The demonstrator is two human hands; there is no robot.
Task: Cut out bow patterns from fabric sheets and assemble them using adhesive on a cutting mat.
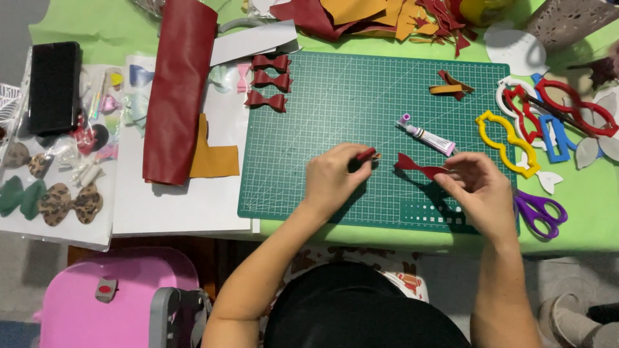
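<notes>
Centre of frame, on the mat: both hands work over a green cutting mat (335, 116), a little apart from each other.
Left hand (332, 177): closed on one small dark red folded piece (362, 158), pinched between thumb and fingers just above the mat.
Right hand (477, 187): fingertips clamped on the end of one dark red leather cutout (419, 167), whose pointed tail lies on the mat between the two hands.
Glue tube (427, 135): one, lying on the mat just above the cutout.
Finished dark red bows (269, 80): three, stacked in a column at the mat's upper left corner.
Leather roll (177, 90): one, dark red, left of the mat, with one mustard sheet (213, 158) beside it.
Scissors (540, 212): one pair, purple handles, at the right edge.
Plastic templates: one yellow (509, 143), two red (574, 106), one blue (554, 138), upper right.
Leopard-print bow (71, 203): one, lower left.
</notes>
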